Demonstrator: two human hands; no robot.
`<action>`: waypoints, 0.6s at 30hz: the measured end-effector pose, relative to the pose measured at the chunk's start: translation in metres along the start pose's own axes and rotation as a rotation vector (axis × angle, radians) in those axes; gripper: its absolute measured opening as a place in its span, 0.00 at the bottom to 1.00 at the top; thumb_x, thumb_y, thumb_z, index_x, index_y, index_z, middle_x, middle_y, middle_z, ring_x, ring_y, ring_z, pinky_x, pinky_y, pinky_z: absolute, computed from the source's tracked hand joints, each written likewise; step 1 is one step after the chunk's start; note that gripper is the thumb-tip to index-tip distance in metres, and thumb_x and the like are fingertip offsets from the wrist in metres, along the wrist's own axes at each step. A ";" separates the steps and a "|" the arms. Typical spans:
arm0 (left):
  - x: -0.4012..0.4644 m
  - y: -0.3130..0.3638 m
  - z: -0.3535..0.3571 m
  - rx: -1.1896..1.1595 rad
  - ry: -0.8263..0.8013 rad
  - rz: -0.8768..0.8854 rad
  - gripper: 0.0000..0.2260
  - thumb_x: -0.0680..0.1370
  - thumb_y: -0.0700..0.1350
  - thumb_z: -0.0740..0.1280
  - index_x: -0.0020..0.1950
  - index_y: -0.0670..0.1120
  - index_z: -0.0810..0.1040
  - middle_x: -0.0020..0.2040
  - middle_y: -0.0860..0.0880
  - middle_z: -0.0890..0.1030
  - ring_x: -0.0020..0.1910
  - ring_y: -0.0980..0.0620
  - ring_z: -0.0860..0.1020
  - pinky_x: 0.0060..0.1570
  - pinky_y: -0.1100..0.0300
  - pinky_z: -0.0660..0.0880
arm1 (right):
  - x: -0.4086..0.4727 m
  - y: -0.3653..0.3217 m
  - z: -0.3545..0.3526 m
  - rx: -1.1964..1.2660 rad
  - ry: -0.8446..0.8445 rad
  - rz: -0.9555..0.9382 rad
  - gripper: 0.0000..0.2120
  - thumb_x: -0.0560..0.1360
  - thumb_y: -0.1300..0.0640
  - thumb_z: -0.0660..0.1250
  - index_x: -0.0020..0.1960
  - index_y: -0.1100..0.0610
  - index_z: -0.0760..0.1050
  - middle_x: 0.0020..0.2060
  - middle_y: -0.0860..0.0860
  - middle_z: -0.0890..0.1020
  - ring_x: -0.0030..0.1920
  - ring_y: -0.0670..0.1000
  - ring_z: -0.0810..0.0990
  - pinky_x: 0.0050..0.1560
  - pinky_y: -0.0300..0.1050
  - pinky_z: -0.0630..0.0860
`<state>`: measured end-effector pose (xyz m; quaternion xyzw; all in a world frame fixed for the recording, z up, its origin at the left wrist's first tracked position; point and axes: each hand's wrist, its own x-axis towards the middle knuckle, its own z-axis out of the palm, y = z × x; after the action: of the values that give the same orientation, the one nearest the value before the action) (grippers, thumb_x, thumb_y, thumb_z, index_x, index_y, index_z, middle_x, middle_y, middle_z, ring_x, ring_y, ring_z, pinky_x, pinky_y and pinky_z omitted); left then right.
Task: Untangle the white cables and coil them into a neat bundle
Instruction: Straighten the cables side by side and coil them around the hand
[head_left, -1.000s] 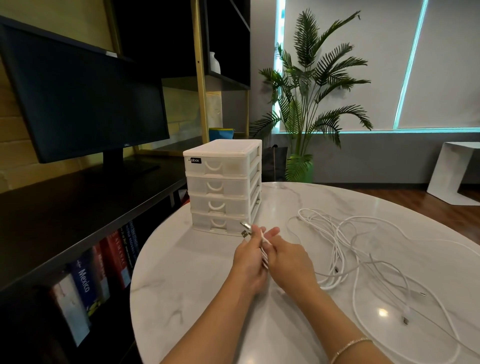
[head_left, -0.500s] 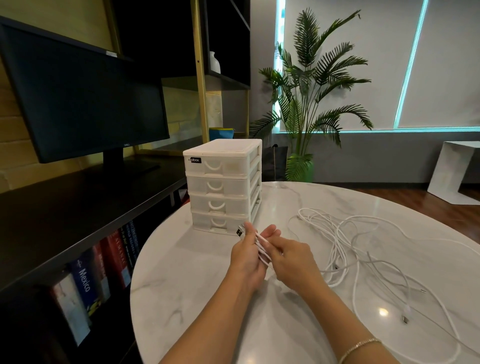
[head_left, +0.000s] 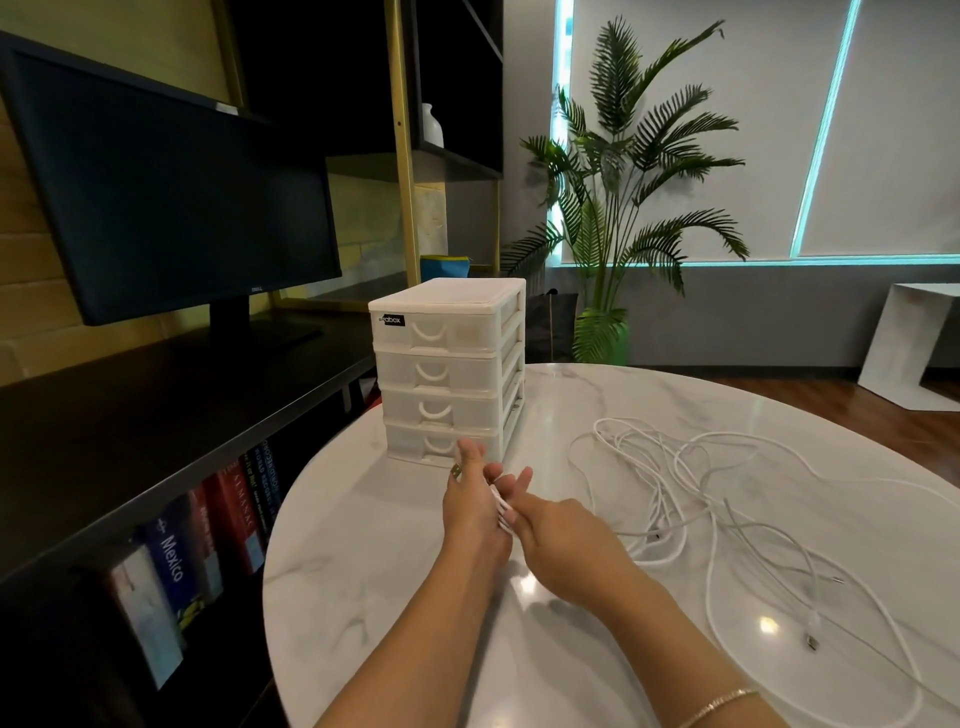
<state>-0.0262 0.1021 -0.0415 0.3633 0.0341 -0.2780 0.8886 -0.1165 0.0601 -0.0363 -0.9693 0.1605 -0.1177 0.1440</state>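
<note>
Marble table (head_left: 363, 545) bears white cables (head_left: 727, 499); both hands (head_left: 475, 512) pinch wound strands.

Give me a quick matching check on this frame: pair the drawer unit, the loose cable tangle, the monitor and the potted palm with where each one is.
1 drawer unit
2 loose cable tangle
3 monitor
4 potted palm

A on the dark shelf at the left
B on the floor beyond the marble table
C spread on the table to the right of the hands
D upright on the table just beyond the hands

Pairs: 1-D, 2-C, 3-A, 4-B
</note>
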 end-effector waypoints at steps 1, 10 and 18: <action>0.001 0.002 -0.001 -0.027 0.015 -0.012 0.15 0.77 0.54 0.64 0.44 0.41 0.73 0.32 0.47 0.68 0.27 0.54 0.68 0.36 0.54 0.81 | 0.000 -0.001 0.000 -0.021 -0.011 0.005 0.18 0.83 0.51 0.47 0.66 0.55 0.68 0.52 0.58 0.80 0.52 0.58 0.77 0.43 0.45 0.66; -0.001 0.008 -0.002 0.018 -0.031 -0.052 0.25 0.75 0.66 0.56 0.32 0.47 0.65 0.26 0.50 0.67 0.20 0.55 0.63 0.17 0.69 0.60 | -0.002 0.001 0.002 -0.038 -0.104 0.025 0.21 0.82 0.46 0.46 0.56 0.58 0.72 0.53 0.58 0.79 0.55 0.59 0.76 0.44 0.45 0.63; 0.013 0.029 -0.012 -0.065 -0.005 -0.010 0.19 0.80 0.57 0.59 0.34 0.47 0.66 0.24 0.52 0.65 0.17 0.57 0.59 0.15 0.68 0.56 | -0.006 0.007 -0.023 0.250 -0.247 0.046 0.10 0.79 0.49 0.60 0.40 0.47 0.74 0.31 0.45 0.74 0.34 0.44 0.71 0.37 0.36 0.66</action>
<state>0.0017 0.1209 -0.0351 0.3332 0.0426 -0.2822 0.8986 -0.1304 0.0508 -0.0182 -0.9471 0.1479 -0.0132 0.2846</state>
